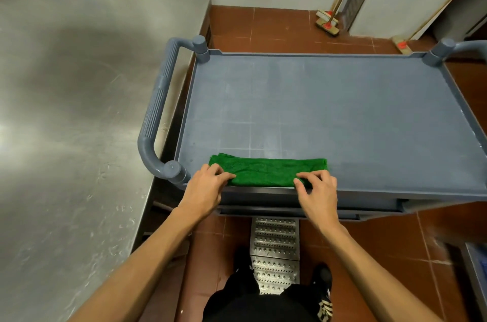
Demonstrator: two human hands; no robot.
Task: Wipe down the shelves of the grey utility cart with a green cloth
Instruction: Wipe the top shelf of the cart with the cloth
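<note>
At near edge of top shelf point(329, 111) of grey utility cart point(155, 100), we note green cloth point(266, 172) folded in long strip, lying flat. Left hand point(208, 187), right hand point(317, 190) each pinch one end. We judge wiping barely started: top shelf largely uncovered, lower shelves point(374, 212) outstanding.

So the folded green cloth point(266, 171) lies along the near edge of the grey utility cart point(329, 111) top shelf. Left hand point(204, 187) grips its left end, right hand point(319, 192) pinches the right end. Steel table point(79, 111) sits just left of the cart, and brushes point(328, 22) lean on the far wall.
</note>
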